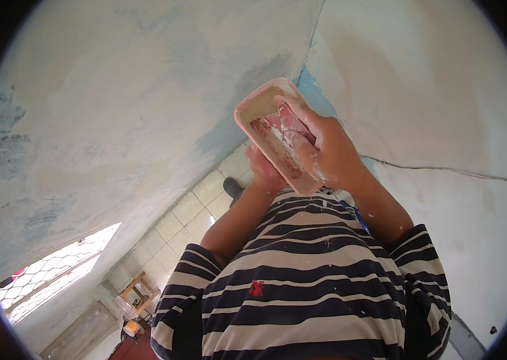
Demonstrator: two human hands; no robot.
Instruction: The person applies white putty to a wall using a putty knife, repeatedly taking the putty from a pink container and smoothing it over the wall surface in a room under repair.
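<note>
A pink rectangular tub (242,119), smeared inside with whitish putty, is held tilted in front of my chest. My left hand (265,170) is closed around its near left side, with part of the fingers hidden beneath the tub. Over the tub's right side reaches my right hand (329,151), dusted with white. It grips a reddish flat putty spreader (292,122) between thumb and fingers, down inside the tub. White putty clings to the spreader and the tub floor.
Patchy plastered walls (115,102) meet in a corner just beyond the tub, with bare blue paint (315,90) showing there. A thin cable (439,168) runs along the right wall. Pale floor tiles (187,207), a wooden stool (138,293) and a grilled window (55,273) lie to the left.
</note>
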